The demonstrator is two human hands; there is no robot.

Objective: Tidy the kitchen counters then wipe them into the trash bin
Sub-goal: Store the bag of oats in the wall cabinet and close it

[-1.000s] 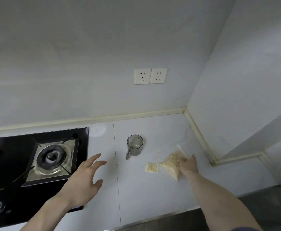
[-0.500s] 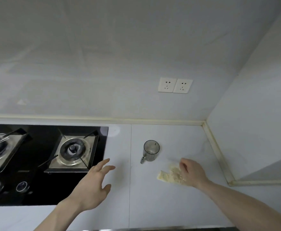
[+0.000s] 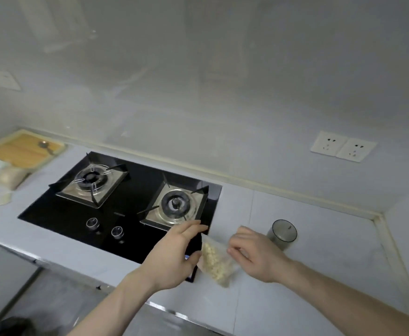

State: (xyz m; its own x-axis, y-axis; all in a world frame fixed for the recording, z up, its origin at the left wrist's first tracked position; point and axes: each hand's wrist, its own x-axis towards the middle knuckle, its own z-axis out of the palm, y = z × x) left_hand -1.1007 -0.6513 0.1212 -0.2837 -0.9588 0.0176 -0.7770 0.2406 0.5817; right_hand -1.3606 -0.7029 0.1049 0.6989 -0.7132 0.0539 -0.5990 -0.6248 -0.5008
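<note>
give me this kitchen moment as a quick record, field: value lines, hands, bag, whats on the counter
left hand: left hand open beside the bag, fingers extended over the hob's front right corner
right hand: right hand pinches the bag's upper edge
bag: clear plastic bag of pale yellowish pieces, held between the hands over the counter
hob: black two-burner gas hob, no pots on it
cup: grey cup upright, right of the hands
far left: wooden cutting board and another pale bag
wall: double socket
trash bin: not in view
</note>
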